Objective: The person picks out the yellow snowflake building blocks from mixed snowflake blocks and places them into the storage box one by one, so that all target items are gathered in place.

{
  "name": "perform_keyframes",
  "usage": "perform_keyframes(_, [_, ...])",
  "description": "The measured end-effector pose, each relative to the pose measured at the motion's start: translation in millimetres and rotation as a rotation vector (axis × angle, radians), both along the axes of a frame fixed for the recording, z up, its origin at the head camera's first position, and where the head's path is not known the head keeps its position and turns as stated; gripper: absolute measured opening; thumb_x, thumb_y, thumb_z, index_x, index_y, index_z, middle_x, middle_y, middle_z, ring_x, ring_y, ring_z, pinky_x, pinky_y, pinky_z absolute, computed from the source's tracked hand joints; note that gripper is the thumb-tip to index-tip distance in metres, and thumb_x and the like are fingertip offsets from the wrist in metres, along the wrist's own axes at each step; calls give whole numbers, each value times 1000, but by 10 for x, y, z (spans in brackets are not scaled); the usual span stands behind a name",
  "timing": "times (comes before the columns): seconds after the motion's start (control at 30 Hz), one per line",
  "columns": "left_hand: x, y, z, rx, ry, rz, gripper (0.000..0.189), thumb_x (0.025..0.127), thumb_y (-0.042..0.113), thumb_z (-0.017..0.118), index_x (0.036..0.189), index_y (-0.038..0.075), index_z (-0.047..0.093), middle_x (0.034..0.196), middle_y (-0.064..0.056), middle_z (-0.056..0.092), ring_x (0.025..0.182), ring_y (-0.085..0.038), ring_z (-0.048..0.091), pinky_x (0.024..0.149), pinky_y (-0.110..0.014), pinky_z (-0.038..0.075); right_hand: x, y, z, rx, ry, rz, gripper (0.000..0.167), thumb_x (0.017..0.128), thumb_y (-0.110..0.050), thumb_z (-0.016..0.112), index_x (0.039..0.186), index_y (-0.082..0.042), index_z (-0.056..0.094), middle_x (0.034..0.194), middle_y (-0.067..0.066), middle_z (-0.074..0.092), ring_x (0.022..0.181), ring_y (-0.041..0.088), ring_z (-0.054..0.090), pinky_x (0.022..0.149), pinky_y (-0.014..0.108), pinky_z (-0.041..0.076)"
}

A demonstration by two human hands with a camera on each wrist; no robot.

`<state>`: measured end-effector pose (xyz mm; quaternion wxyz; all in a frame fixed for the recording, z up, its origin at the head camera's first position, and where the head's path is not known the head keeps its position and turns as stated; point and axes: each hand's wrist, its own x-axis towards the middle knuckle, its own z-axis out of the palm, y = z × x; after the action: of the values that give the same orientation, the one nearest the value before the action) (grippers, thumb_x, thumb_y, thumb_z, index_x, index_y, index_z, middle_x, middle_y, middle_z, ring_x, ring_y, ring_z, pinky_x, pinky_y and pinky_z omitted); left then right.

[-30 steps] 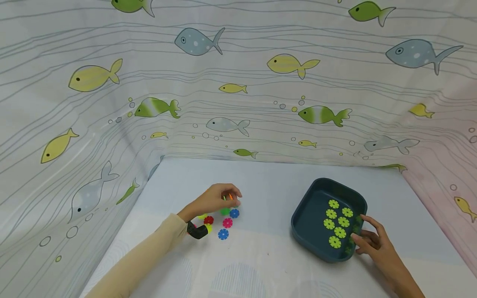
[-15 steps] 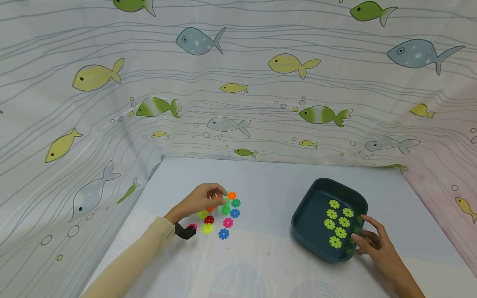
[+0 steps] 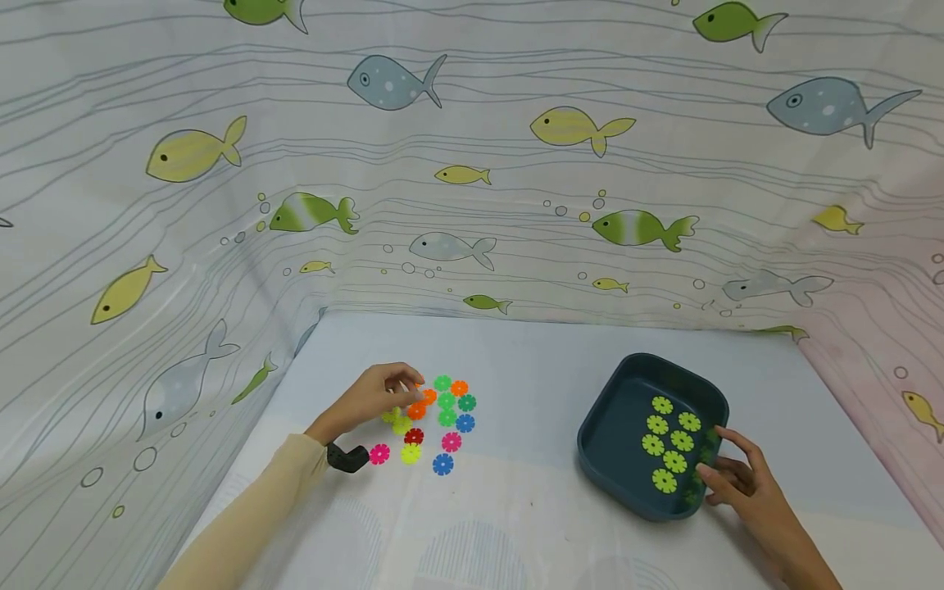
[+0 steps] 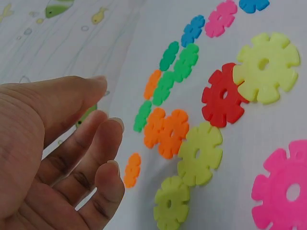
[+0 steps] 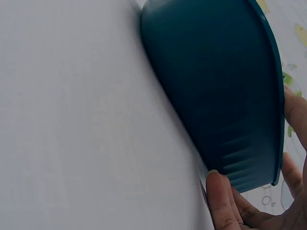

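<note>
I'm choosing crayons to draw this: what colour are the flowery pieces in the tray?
The flowery pieces are yellow-green, best seen in the head view.

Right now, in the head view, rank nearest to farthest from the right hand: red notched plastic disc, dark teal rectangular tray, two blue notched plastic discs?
1. Dark teal tray, touching the right hand.
2. Two blue discs, farther left.
3. Red disc, left of those.

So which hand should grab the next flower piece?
Probably the left hand: it's empty and close to the orange flower pieces. The right hand holds the dark tray by its edge, farther away.
</note>
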<state>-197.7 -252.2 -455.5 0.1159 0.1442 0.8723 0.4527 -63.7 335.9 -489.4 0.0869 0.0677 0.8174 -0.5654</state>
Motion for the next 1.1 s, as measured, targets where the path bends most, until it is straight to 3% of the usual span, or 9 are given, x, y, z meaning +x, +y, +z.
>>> perform_keyframes(0.2, [14, -125, -32, -18, -13, 55, 32, 91, 27, 82, 118, 14, 72, 104, -2, 68, 89, -28, 62, 68, -34, 56, 18, -8, 13, -3, 5, 1, 81, 106, -35, 61, 164, -36, 4, 146, 31, 35, 92, 19, 66, 76, 33, 58])
perform_keyframes(0.47, [39, -292, -97, -29, -67, 80, 32, 88, 28, 84, 114, 15, 71, 107, -3, 68, 91, -28, 61, 70, -35, 56, 24, -10, -4, -7, 24, 3, 80, 106, -33, 60, 164, -35, 5, 145, 31, 37, 92, 17, 65, 76, 34, 59])
perform_keyframes(0.77, [80, -428, -171, -83, -76, 69, 40, 80, 29, 91, 113, 14, 73, 101, -3, 69, 83, -25, 60, 71, -29, 51, 3, 3, -8, 18, 6, 9, 81, 106, -36, 59, 164, -38, 3, 145, 30, 37, 91, 22, 67, 77, 32, 56])
perform_keyframes(1.1, [108, -450, -179, -162, -51, 70, 35, 82, 21, 90, 112, 12, 75, 87, -3, 65, 79, -23, 58, 69, -29, 49, 6, 13, 10, -3, 23, 33, 79, 107, -33, 57, 164, -35, 2, 147, 33, 36, 92, 21, 67, 77, 33, 58])
